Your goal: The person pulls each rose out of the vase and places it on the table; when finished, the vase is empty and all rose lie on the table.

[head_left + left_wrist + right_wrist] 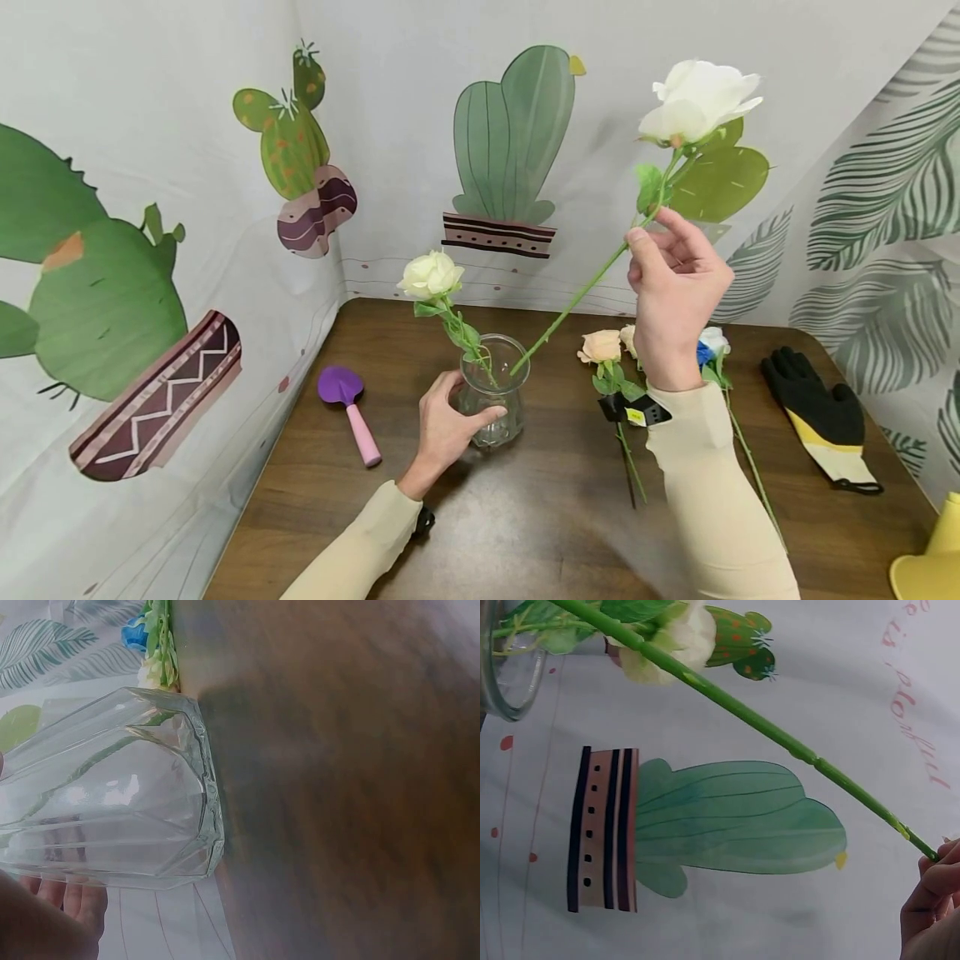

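A clear glass vase [491, 408] stands on the table, and my left hand [450, 421] grips it from the left, thumb across the front. A cream-white rose [431, 277] leans left out of the vase; a green stem [82, 769] shows through the glass in the left wrist view. High on the right, my right hand [678, 283] pinches the stem of a large white rose [701, 104] just beneath its leaves. This stem [735, 724] slants down left, its lower end at the vase's mouth. In the right wrist view its flower head is out of frame.
A purple trowel [352, 408] with a pink handle lies left of the vase. To the right are a peach rose [602, 347], white and blue roses [712, 343], partly behind my right arm, and a black-and-yellow glove [821, 412]. A yellow object [930, 567] sits at the lower right corner.
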The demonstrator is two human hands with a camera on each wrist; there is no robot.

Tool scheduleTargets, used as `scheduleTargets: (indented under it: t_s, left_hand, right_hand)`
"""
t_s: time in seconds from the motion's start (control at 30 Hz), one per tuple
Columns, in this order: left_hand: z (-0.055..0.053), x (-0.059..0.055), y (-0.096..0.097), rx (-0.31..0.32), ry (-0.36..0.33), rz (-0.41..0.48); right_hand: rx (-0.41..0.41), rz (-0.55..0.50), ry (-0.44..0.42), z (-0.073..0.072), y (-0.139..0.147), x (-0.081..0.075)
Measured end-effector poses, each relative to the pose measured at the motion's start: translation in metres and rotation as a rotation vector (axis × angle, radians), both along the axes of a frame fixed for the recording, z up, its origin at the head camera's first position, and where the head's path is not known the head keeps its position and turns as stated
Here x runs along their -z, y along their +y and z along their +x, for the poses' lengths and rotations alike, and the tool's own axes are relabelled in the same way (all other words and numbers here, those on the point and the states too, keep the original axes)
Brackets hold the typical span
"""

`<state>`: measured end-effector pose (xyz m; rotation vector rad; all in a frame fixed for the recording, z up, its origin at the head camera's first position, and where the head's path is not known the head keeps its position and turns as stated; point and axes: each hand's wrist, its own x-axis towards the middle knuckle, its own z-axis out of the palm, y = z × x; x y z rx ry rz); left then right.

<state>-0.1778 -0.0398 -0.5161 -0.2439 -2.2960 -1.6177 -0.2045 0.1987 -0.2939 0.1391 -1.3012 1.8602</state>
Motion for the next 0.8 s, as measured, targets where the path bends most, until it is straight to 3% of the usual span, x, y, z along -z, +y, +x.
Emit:
scheduleTargets:
  t_s: [0.2,0.37,0.57,0.8]
  left_hand:
    - [0.0,-0.001,0.0,0.001,-0.001,-0.004]
    - [0.0,-0.001,0.0,-0.003,0.008,-0.014]
    - [-0.001,-0.001,0.0,-0.008,0.018,-0.019]
    - [-0.001,0.001,0.0,-0.006,0.019,-0.02]
  right_hand:
    - [-0.012,-0.039,0.046,0.004,0.01,-0.008]
    - [-0.037,-0.073,0.037,0.009,0.021,-0.01]
    - [-0.047,-0.057,-0.044,0.017,0.032,-0.003]
    - [-0.036,0.027,-0.178,0.021,0.042,0.018]
